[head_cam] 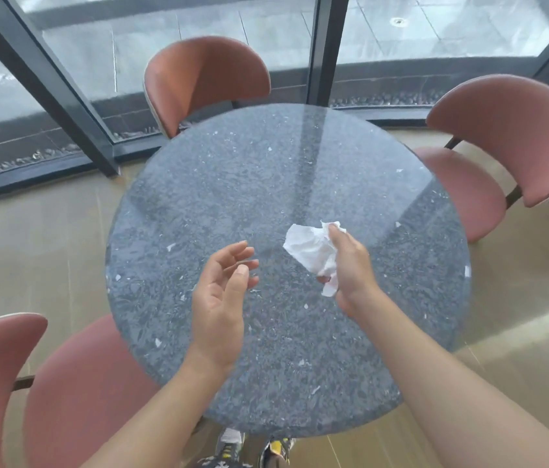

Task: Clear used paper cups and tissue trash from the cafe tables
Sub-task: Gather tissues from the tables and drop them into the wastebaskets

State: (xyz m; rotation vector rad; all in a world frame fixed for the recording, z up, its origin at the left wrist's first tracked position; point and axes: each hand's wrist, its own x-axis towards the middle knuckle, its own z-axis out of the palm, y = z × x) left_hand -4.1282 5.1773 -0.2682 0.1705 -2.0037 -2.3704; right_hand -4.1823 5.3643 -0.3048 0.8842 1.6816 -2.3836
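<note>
A crumpled white tissue [310, 249] is held above the round dark speckled table [266, 184]. My right hand [350, 268] grips the tissue, fingers curled round its right side. My left hand [224, 292] hovers to the left of it over the table, palm turned inward, fingers relaxed and holding nothing. No paper cup shows anywhere in the view.
Three pink chairs surround the table: one at the far side [202, 79], one at the right [509, 143], one at the near left [30, 383]. Glass walls with dark frames [323, 49] stand behind. Beige floor lies all round. My shoes [253, 450] show under the near edge.
</note>
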